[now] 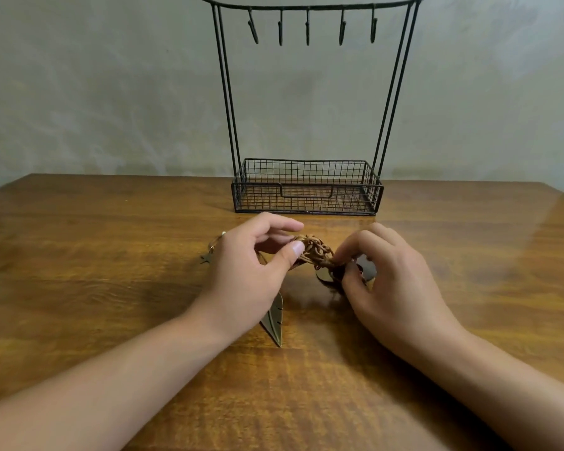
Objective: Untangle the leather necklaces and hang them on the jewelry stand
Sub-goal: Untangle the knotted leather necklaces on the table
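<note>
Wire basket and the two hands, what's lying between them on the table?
Nothing: in the head view, only bare wooden table separates the wire basket from the hands.

Single wide-angle view from head height, facing forward and down across the brown wooden table (pixel 111 288). Close to the grip: left hand (pixel 251 271) and right hand (pixel 388 281) pinching the brown knotted bundle of leather cords (pixel 315 252) just below frame centre, forearms entering from the bottom corners. Beyond the grip, the black wire jewelry stand with hooks and mesh basket (pixel 306 187), top bar cropped by the upper edge. Behind that, a pale wall (pixel 111 92). No second view to overlap with.
</note>
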